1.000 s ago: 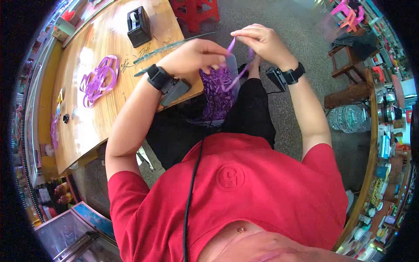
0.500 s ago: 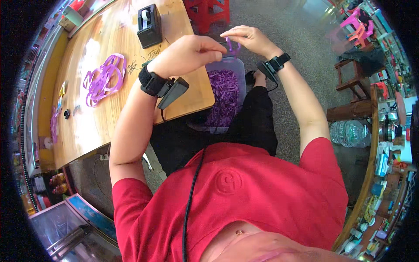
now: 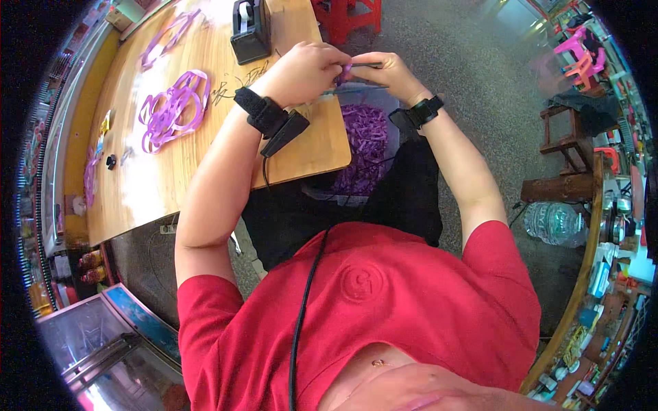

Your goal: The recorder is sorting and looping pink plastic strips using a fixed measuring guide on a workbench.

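Note:
My left hand [image 3: 310,74] is closed, its fingers pinching a bit of purple ribbon [image 3: 344,74] just past the table's corner. Against it, my right hand [image 3: 389,74] is closed around a thin dark stick-like piece [image 3: 367,65], which points at the ribbon; its exact kind is too small to make out. Beneath both hands stands a clear plastic bin [image 3: 392,103], filled with short purple ribbon pieces [image 3: 363,133]. A loose heap of long purple ribbon [image 3: 177,109] lies on the wooden table to the left of my left forearm.
On the table [image 3: 226,137] stand a black tape dispenser [image 3: 250,34] and, farther back, more purple ribbon [image 3: 168,41]. A red stool [image 3: 346,20] is beyond the table. To the right are a wooden stool [image 3: 565,133], a large clear bottle [image 3: 555,222] and crowded shelves [image 3: 596,329].
My hands have come together at the ribbon. The thin dark piece now shows in my right hand. With the view shifted, more ribbon appears at the table's far side.

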A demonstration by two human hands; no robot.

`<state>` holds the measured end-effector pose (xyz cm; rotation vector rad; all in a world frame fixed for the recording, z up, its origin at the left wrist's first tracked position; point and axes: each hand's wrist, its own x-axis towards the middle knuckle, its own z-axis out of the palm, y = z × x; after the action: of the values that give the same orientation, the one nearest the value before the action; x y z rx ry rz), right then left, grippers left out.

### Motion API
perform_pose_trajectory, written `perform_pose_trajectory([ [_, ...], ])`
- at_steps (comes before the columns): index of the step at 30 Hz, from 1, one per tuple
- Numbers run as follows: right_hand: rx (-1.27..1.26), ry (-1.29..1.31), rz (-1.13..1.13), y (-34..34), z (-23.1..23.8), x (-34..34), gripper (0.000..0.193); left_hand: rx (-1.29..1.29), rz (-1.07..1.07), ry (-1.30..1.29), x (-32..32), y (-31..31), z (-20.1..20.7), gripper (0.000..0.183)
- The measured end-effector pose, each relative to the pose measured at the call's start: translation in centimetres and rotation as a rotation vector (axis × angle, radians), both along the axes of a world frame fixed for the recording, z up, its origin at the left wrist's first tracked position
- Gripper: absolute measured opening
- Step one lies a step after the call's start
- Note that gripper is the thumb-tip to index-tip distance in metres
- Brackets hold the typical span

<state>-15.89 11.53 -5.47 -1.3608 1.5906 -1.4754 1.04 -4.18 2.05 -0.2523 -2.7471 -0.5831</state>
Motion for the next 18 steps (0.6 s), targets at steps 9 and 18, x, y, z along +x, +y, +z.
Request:
perform_pose_trajectory([
  [9,-0.045,-0.042,-0.144,1.1,-7.7,2.6,0.025,-0.189,0.036,-0.032,0.2,0.5,-0.9,0.033],
  [18,0.380,-0.684,-0.214,8.3,-15.1,8.2,0.026,-0.164,0.112,-0.097,0.5,1.6,0.0,0.032],
])
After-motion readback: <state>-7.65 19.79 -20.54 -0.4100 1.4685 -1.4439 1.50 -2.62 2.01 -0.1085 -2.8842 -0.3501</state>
